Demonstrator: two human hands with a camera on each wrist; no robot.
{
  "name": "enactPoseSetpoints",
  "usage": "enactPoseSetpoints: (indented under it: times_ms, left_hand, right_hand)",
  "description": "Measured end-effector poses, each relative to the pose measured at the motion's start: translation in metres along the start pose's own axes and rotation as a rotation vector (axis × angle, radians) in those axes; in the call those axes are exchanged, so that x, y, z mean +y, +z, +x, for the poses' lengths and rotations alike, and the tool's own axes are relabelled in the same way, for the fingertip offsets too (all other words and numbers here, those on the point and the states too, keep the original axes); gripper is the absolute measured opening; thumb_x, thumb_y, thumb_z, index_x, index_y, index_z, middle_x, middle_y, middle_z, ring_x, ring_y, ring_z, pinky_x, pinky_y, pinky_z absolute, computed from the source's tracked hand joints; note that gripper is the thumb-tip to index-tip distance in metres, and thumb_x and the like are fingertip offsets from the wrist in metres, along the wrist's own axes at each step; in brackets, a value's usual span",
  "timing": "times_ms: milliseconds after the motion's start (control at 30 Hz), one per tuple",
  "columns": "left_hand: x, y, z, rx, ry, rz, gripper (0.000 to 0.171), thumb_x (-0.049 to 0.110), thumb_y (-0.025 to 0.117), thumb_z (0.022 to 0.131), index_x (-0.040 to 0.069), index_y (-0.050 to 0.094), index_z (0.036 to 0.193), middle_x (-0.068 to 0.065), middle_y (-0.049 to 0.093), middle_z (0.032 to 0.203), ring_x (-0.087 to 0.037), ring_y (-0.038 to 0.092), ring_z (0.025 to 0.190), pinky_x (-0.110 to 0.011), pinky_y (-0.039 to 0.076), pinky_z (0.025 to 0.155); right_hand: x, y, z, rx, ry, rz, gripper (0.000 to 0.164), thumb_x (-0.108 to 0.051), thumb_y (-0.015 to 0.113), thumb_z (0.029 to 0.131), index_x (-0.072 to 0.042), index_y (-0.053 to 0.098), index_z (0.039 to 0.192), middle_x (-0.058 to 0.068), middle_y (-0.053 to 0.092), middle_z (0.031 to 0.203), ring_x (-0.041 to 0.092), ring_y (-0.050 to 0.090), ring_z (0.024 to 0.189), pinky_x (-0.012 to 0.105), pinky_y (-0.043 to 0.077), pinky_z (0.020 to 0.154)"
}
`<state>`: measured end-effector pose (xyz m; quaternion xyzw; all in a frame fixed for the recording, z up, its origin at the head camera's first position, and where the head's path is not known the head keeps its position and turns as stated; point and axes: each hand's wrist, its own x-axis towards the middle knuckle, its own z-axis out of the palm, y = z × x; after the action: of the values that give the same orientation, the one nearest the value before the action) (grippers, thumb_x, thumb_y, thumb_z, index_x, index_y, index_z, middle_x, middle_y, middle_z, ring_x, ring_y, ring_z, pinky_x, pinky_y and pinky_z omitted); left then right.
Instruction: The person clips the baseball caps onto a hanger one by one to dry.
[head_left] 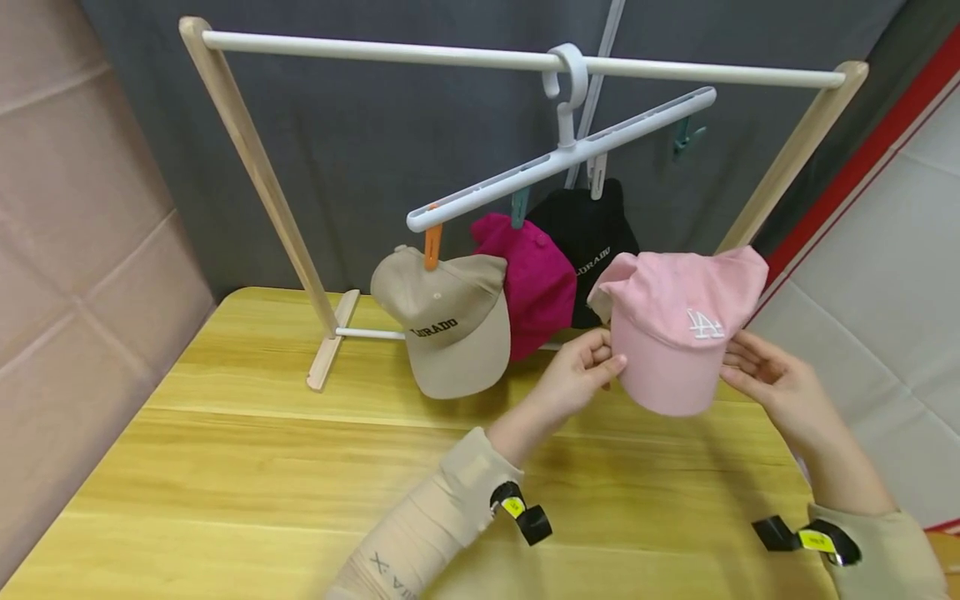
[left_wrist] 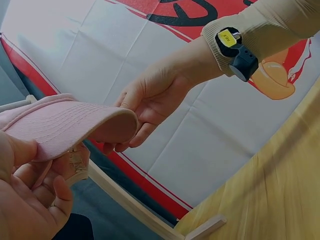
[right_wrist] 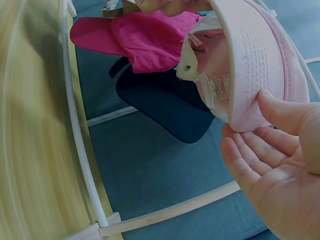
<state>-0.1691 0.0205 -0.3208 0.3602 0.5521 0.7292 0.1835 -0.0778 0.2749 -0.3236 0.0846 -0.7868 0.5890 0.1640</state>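
A pink baseball cap (head_left: pixel 671 333) with a white LA emblem is held up between both hands, its brim hanging down toward the table. My left hand (head_left: pixel 577 375) pinches one side of the brim, thumb on its face. On the other side, my right hand (head_left: pixel 772 383) has its thumb on the brim and its fingers behind it; the palm shows in the right wrist view. Close behind the cap hang a black cap (head_left: pixel 600 237), a magenta cap (head_left: pixel 543 283) and a beige cap (head_left: pixel 457 317), clipped to a white hanger (head_left: pixel 525 175). A teal clip (head_left: pixel 684 140) hangs at its right end with no cap.
The hanger hooks over the white rail (head_left: pixel 375 50) of a wooden-legged rack and tilts down to the left. An orange clip (head_left: pixel 432 247) grips the beige cap. Below lies a wooden table (head_left: pixel 225 467); grey cloth (head_left: pixel 360 167) covers the back.
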Motion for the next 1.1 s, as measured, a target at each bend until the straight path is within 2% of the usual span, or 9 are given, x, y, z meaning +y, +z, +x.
enactPoseSetpoints:
  times_ms: [133,400,633,767,1100]
  left_hand:
    - [0.0,-0.002,0.001,0.012,-0.009,-0.019,0.01,-0.005,0.048,0.089,-0.011,0.049,0.096,-0.012,0.054,0.077,-0.008,0.044,0.06,-0.019,0.038,0.057]
    - [-0.002,-0.005,0.002,0.018,-0.013,-0.039,0.015,-0.004,0.047,0.09,-0.012,0.048,0.102,-0.007,0.052,0.075,-0.009,0.045,0.06,-0.019,0.038,0.057]
    - [0.0,-0.006,0.002,0.034,-0.014,-0.044,0.014,-0.004,0.048,0.09,-0.011,0.049,0.101,-0.005,0.052,0.074,-0.008,0.045,0.06,-0.019,0.037,0.057]
    - [0.001,-0.006,0.003,0.032,-0.015,-0.049,0.015,-0.003,0.048,0.09,-0.012,0.048,0.102,-0.004,0.052,0.075,-0.008,0.045,0.06,-0.02,0.037,0.057]
    - [0.002,-0.007,0.004,0.041,-0.013,-0.084,0.017,-0.004,0.047,0.09,-0.013,0.049,0.104,-0.005,0.053,0.076,-0.007,0.045,0.063,-0.027,0.039,0.062]
  right_hand:
    - [-0.002,0.0,0.004,-0.009,0.008,-0.038,0.052,0.011,0.051,0.085,0.002,0.036,0.134,-0.004,0.059,0.111,0.005,0.056,0.098,0.016,0.045,0.076]
    - [-0.003,-0.002,0.009,-0.015,0.055,-0.194,0.053,0.006,0.053,0.086,0.0,0.035,0.136,-0.008,0.058,0.111,0.003,0.055,0.098,0.014,0.045,0.076]
    - [-0.006,-0.002,0.012,-0.008,0.083,-0.202,0.05,0.004,0.054,0.087,-0.001,0.038,0.134,-0.007,0.058,0.111,0.004,0.055,0.099,0.014,0.045,0.076]
    - [-0.01,-0.002,0.014,0.01,0.104,-0.29,0.046,-0.001,0.054,0.088,-0.002,0.041,0.131,-0.01,0.058,0.108,0.002,0.055,0.097,0.013,0.044,0.075]
    - [-0.017,-0.004,0.021,0.012,0.162,-0.399,0.045,-0.011,0.054,0.09,-0.003,0.04,0.132,-0.016,0.056,0.107,0.0,0.054,0.094,0.012,0.044,0.073]
